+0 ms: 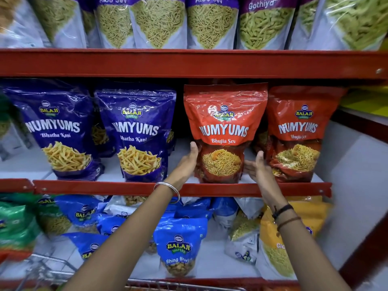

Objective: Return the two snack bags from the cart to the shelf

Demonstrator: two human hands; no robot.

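Observation:
A red Numyums Bhujia Sev bag [224, 131] stands upright on the middle shelf [134, 188], just left of a second red Bhujia Sev bag [298, 131]. My left hand [186, 162] lies flat against the first bag's lower left side with its fingers extended. To that bag's lower right, my right hand [257, 166] has its palm turned toward the bag and its fingers spread, at or just off the edge. Neither hand wraps around the bag. The cart's wire rim [48, 267] shows at the bottom left; what it holds is hidden.
Two blue Bhatha Kani bags [136, 133] stand to the left on the same shelf. Purple-topped sev bags [159, 22] line the shelf above. Blue Balaji bags [180, 246] and a yellow bag [281, 244] lie on the shelf below. A white side panel [354, 185] closes the right.

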